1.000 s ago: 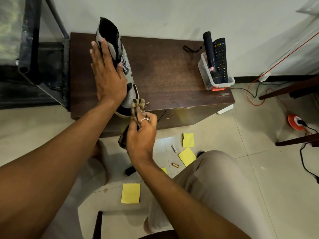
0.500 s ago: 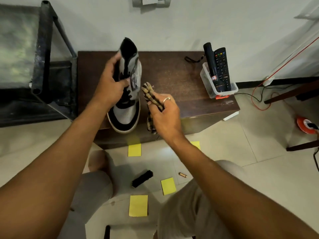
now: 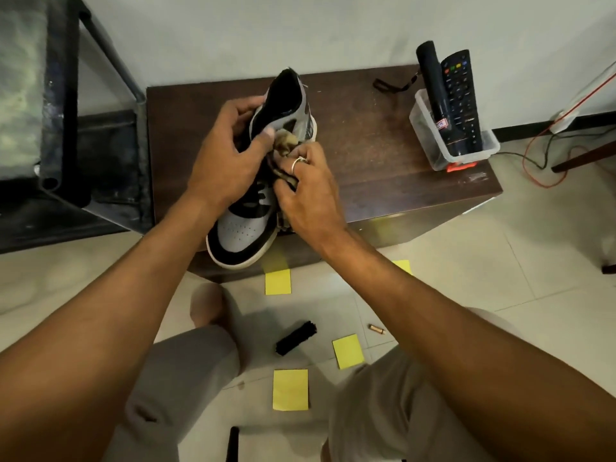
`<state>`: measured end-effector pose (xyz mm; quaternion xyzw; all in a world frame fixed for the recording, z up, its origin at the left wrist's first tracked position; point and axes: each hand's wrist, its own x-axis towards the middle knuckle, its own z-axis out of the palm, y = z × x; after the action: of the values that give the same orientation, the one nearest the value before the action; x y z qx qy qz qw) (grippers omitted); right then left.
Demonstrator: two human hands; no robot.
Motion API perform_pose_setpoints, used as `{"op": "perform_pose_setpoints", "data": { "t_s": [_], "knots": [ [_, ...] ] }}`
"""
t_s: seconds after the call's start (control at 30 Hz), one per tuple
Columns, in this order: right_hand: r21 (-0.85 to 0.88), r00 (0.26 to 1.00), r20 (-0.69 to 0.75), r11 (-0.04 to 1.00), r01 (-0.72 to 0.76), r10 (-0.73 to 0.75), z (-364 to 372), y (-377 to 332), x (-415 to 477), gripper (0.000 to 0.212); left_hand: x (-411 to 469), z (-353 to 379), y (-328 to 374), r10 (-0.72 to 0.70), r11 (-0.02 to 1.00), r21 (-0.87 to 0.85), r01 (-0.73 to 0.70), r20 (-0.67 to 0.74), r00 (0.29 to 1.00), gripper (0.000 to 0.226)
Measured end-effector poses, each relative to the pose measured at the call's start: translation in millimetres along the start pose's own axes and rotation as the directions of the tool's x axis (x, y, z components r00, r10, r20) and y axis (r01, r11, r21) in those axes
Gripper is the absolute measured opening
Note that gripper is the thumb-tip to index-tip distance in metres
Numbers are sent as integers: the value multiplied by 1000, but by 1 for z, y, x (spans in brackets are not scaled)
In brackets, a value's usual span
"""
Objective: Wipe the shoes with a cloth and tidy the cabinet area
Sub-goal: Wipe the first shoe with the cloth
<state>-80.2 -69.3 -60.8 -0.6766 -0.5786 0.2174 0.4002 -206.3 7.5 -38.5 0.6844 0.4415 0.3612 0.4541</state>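
Note:
A grey, black and white high-top shoe [image 3: 240, 228] stands on the dark wooden cabinet [image 3: 373, 155], its toe over the front edge. My left hand [image 3: 226, 161] grips the shoe around its tongue and collar. My right hand [image 3: 306, 191] holds a brown checked cloth [image 3: 286, 145] bunched against the shoe's right side near the laces. Most of the cloth is hidden between my hands and the shoe.
A clear plastic bin [image 3: 450, 141] with a remote and a black torch stands at the cabinet's right end. Yellow sticky notes [image 3: 290, 390], a black brush [image 3: 296, 337] and a small battery [image 3: 376, 329] lie on the tiled floor. A dark metal rack [image 3: 66, 128] stands left; cables run right.
My right hand has brought the cloth from beside the shoe onto its side near the laces. My left hand has shifted its grip lower on the shoe's collar.

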Motion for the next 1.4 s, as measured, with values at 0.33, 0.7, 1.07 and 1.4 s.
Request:
{"op": "perform_pose_setpoints", "data": {
  "t_s": [0.33, 0.7, 1.07, 1.4],
  "knots": [
    [-270, 935, 343, 963, 8, 88, -36, -16, 2, 24, 9, 3, 11, 23, 963, 268, -3, -74, 997, 34],
    [-233, 988, 94, 962, 142, -123, -33, -6, 18, 17, 12, 2, 16, -60, 959, 272, 75, -60, 996, 31],
    [-158, 994, 71, 983, 93, -83, -44, -4, 19, 19, 15, 1, 12, -111, 969, 211, 125, -76, 991, 30],
    [-265, 974, 225, 964, 30, 32, -33, 0, 21, 27, 15, 0, 11, -113, 969, 213, 124, -63, 992, 31]
  ]
}}
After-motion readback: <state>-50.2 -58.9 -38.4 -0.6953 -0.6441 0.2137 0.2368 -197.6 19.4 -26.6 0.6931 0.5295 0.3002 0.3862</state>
